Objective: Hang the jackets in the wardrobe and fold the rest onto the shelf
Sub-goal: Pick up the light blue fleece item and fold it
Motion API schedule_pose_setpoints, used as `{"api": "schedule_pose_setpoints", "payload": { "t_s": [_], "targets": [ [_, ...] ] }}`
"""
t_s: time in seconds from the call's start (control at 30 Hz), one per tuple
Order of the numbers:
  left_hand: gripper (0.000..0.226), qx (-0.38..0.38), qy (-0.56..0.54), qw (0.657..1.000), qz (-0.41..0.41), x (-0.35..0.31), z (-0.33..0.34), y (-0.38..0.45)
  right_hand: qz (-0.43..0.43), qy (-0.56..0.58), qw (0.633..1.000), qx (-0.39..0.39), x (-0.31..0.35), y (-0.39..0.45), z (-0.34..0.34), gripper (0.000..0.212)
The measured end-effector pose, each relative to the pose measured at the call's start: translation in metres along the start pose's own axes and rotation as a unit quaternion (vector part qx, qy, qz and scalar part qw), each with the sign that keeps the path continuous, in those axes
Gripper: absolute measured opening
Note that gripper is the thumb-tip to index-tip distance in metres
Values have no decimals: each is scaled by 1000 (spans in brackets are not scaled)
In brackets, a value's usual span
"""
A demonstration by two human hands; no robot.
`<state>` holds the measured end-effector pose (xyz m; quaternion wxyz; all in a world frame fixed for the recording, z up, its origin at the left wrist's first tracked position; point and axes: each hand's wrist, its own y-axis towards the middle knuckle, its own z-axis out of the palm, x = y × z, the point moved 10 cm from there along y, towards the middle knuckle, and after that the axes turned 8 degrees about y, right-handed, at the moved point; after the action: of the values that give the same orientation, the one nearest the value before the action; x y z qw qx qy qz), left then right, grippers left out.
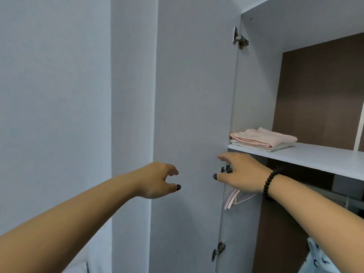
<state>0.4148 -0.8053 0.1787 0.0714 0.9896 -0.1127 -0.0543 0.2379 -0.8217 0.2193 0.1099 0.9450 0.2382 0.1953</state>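
Note:
The wardrobe stands open, its white door (193, 115) swung out to the left. A folded pink garment (264, 138) lies on a folded white one at the left end of the white shelf (315, 156). Below the shelf hang pink hangers (234, 198) with nothing on them. My left hand (157, 180) is held out in front of the door, fingers loosely curled and apart, holding nothing. My right hand (242, 172) reaches just under the shelf's front edge near the middle hinge, fingers spread, empty. A light blue patterned cloth (317, 259) shows at the bottom right.
The wardrobe's inside back is brown (315, 95). Metal hinges (240, 39) sit along the door's inner edge, another hinge (217, 250) lower down. A plain wall (55, 95) fills the left. A bit of white fabric (78, 267) shows at the bottom left.

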Motion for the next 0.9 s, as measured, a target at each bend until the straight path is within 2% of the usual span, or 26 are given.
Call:
{"api": "schedule_pose_setpoints", "payload": {
  "t_s": [0.1, 0.33, 0.53, 0.9],
  "targets": [
    [53, -7, -4, 999, -43, 18, 3, -39, -37, 18, 999, 21, 30, -18, 23, 68],
    [52, 4, -20, 989, -149, 47, 26, -153, -105, 48, 986, 123, 95, -66, 84, 67],
    [49, 23, -41, 973, -224, 62, 67, -260, -132, 60, 970, 193, 140, -117, 144, 66],
    [46, 44, -104, 948, -297, 113, 124, -400, -173, 37, 944, 279, 240, -191, 249, 64]
  ]
}}
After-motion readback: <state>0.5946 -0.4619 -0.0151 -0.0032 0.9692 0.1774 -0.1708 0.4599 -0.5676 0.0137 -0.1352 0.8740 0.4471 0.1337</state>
